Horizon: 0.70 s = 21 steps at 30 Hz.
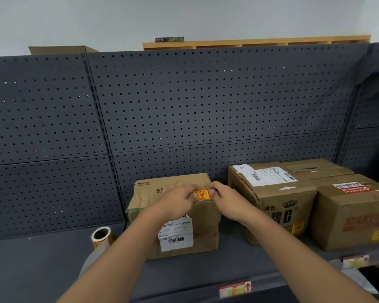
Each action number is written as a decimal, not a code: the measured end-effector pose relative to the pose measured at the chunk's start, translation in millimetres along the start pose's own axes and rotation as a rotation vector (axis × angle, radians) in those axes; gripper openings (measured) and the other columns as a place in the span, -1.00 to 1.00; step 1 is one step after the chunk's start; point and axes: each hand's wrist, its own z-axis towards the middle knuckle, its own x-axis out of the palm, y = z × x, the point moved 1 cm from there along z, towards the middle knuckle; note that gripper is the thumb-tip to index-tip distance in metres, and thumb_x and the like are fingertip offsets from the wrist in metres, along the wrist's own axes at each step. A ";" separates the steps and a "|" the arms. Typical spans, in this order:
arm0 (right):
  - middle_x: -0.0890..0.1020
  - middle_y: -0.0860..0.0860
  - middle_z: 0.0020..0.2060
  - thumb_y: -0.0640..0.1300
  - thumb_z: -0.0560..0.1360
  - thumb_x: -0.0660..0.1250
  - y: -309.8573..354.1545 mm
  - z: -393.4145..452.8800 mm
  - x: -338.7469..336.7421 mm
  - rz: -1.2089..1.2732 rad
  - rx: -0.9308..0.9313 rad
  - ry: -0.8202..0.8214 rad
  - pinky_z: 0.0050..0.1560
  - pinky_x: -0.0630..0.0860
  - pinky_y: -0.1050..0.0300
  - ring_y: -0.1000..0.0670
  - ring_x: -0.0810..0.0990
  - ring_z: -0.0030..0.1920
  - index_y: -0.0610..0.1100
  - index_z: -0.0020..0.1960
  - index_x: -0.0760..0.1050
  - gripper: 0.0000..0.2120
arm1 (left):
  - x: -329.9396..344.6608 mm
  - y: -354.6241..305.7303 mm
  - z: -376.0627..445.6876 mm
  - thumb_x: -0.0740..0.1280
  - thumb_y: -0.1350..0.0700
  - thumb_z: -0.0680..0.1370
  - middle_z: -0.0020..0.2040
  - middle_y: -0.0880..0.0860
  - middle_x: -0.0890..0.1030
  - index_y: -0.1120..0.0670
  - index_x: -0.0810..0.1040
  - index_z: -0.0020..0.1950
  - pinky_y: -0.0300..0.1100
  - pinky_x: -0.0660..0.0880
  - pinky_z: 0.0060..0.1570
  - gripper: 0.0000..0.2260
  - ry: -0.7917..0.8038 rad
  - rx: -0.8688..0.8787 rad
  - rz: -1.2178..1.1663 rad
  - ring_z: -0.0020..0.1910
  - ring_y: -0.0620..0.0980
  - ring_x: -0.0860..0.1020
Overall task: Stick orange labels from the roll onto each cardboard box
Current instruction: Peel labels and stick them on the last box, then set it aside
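Note:
An orange label [202,194] lies on the top front edge of the middle cardboard box [206,228]. My left hand [177,201] presses its left side with the fingertips. My right hand [227,200] pinches its right edge. The label roll [101,236] stands on the dark shelf [42,267] left of that box, a strip of backing paper trailing toward me. Two more cardboard boxes stand to the right: one [271,197] with a white shipping slip on top and an orange label on its front, and one [350,215] with an orange label at its lower front.
A dark pegboard wall [184,106] backs the shelf. Another label [235,288] sticks on the shelf's front lip, and a further one [356,260] sits at the right lip. A wooden rack [249,43] and a carton [59,49] show above the pegboard.

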 end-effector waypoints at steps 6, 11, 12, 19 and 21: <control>0.58 -0.03 0.33 0.06 0.71 0.21 5.0 1.0 -5.1 0.020 0.014 -0.001 0.08 0.51 0.15 0.04 0.55 0.15 -0.07 0.56 0.36 -0.54 | -1.4 1.7 2.6 0.08 -0.04 0.74 0.29 0.06 0.45 -0.14 0.33 0.58 -0.01 0.26 0.34 -0.61 0.038 -0.014 -0.034 0.37 0.13 0.36; 0.58 -0.04 0.31 -0.03 0.73 0.18 3.6 4.1 -4.0 0.016 0.016 0.026 -0.02 0.52 0.19 0.03 0.58 0.14 -0.08 0.58 0.33 -0.56 | 0.3 -1.5 1.7 0.05 -0.10 0.73 0.31 0.04 0.44 -0.15 0.30 0.58 0.03 0.20 0.37 -0.60 0.032 -0.005 0.019 0.38 0.11 0.34; 0.58 -0.03 0.30 -0.05 0.74 0.16 2.0 4.7 -3.1 0.019 0.018 0.023 -0.07 0.48 0.23 0.03 0.58 0.12 -0.09 0.58 0.33 -0.57 | 0.7 -1.5 1.3 0.05 -0.09 0.74 0.30 0.04 0.44 -0.15 0.30 0.58 0.03 0.20 0.38 -0.60 0.031 -0.006 0.018 0.38 0.11 0.35; 0.64 0.00 -0.08 0.10 0.69 0.21 1.3 11.2 1.2 -0.013 0.055 -0.105 -0.09 0.67 -0.11 -0.04 0.65 -0.11 0.01 0.18 0.47 -0.80 | -12.8 -3.4 10.6 0.25 -0.05 0.69 0.26 0.03 0.58 -0.03 0.47 0.46 -0.01 0.49 0.28 -0.66 0.094 -0.079 -0.231 0.22 0.03 0.54; 0.64 0.01 -0.12 0.15 0.66 0.24 5.1 13.6 4.9 -0.064 0.049 -0.135 -0.15 0.65 -0.07 -0.04 0.65 -0.14 0.01 0.14 0.43 -0.78 | -14.2 -6.5 10.6 0.28 -0.08 0.68 0.16 0.00 0.62 -0.04 0.53 0.37 -0.04 0.54 0.15 -0.70 0.030 -0.098 -0.223 0.11 0.00 0.57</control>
